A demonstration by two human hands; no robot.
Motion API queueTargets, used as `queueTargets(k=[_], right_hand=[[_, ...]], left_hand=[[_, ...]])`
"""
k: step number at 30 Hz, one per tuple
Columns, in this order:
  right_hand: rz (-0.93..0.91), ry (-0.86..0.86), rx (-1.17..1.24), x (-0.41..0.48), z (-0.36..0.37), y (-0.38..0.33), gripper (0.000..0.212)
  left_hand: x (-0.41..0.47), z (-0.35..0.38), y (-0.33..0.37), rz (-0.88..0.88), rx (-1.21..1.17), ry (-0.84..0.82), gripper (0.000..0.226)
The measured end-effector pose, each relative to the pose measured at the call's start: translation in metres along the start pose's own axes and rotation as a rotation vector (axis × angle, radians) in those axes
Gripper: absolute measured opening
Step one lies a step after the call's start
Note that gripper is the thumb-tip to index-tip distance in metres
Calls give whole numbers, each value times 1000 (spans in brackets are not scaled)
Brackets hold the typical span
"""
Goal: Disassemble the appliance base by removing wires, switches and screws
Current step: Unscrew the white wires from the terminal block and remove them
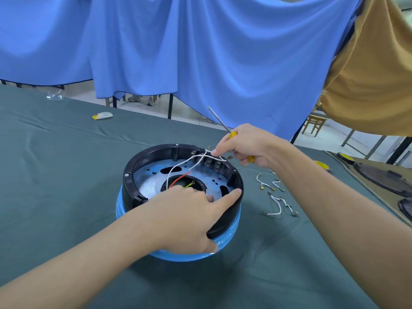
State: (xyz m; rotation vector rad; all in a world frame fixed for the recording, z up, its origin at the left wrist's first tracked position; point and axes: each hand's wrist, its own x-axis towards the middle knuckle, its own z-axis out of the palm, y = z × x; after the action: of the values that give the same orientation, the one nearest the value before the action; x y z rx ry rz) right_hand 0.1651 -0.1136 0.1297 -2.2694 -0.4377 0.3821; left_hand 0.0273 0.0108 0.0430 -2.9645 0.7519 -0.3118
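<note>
The right hand [247, 146] keeps its grip closed round a yellow-handled screwdriver [219, 120], with its fingertips pinching a white wire [178, 167] at the far rim of the base [133, 166]. The left hand [185, 215] clasps the near rim. The base sits on a green-clothed surface [66, 175] before a blue curtain [178, 52] and a tan cloth [367, 85]. Loose wires [275, 204] lie just to its right. Dark round parts [383, 177] are cut off by the right edge.

The left hand [185, 217] and right hand [247, 146] are bare, as are both forearms [89, 259]; the fingernails [215, 249] are short and plain.
</note>
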Motion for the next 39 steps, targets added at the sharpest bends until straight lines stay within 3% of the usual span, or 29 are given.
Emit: queueTargets(k=[6,13,22,28,30,34,36,39], right_hand=[[-83,-84,32,-3,-10,6,17],[-271,204,-225,-2,-3,19,19],[-387,235,-492,1,31,20,17],[-284,517,-221,-8,41,44,5],[-219,586,-101,-13,45,53,13],[-76,573,170,-22,54,69,19],[-24,571,260,-26,60,71,13],[27,607,289,-30,74,70,16]], left_hand=[[0,-1,1,-1,3,-2,93],[-1,-1,1,-10,-11,-7,93],[0,3,-1,31,2,0,93],[-1,-5,-5,93,154,280,74],[-6,-3,-8,98,216,438,59],[-19,-1,-22,-80,192,758,45],[-24,-3,-27,-225,145,762,44],[-29,-2,-32,-569,-25,604,64]])
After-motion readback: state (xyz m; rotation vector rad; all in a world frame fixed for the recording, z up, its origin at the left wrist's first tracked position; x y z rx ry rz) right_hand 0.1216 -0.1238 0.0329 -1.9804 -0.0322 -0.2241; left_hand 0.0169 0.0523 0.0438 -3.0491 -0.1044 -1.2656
